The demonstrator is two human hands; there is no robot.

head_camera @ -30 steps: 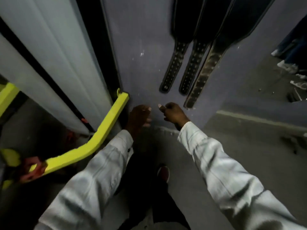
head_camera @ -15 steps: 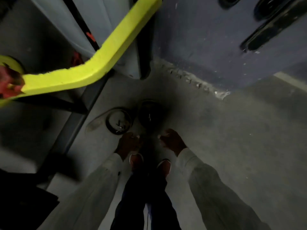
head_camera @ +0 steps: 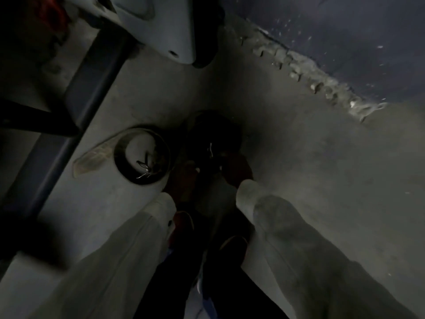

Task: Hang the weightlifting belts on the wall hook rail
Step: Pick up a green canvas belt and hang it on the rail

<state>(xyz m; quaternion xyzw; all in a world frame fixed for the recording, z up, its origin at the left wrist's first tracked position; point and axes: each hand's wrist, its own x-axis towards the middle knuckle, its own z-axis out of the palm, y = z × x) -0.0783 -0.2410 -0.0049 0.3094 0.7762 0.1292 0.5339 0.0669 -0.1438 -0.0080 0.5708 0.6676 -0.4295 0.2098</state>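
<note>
Hands point(head_camera: 210, 173) reach a coiled belt point(head_camera: 213, 134) on the floor point(head_camera: 322, 180).

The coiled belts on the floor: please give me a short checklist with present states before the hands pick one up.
1. Both coiled belts in view, left belt and right belt: ok.
2. Left hand free: cannot tell, too dark.
3. Right hand at the right belt: ok; grip: cannot tell.
4. Floor around the belts unobstructed: ok.
5. Hook rail in view: not ok.
</note>
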